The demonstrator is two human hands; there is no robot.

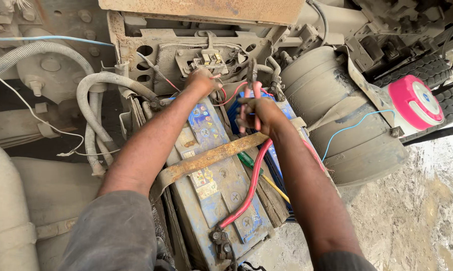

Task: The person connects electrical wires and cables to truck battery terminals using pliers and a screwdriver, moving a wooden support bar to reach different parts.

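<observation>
Here, two bare arms reach out over a dusty blue battery (221, 185) that sits under a big truck. The right hand (256, 113) holds a pair of pliers (251, 83) with red handles. Its fingers are curled tight around the handles, and the metal tips point to the far side, near the far end of the battery. The left hand (202, 81) is just to the left of it, up against the grey metal frame (186, 50). Its fingers are closed together on a thin red wire (230, 96). A thick red cable (251, 185) runs from near the right hand down to a clamp (220, 238) at the near end of the battery. A rusty metal strap (206, 159) lies across the top of the battery. A green screwdriver (249, 161) rests beside the cable, on the right. Grey ribbed hoses (93, 108) curl on the left. A round grey tank (336, 115) sits on the right, and past it is a pink and white cap (416, 104).
</observation>
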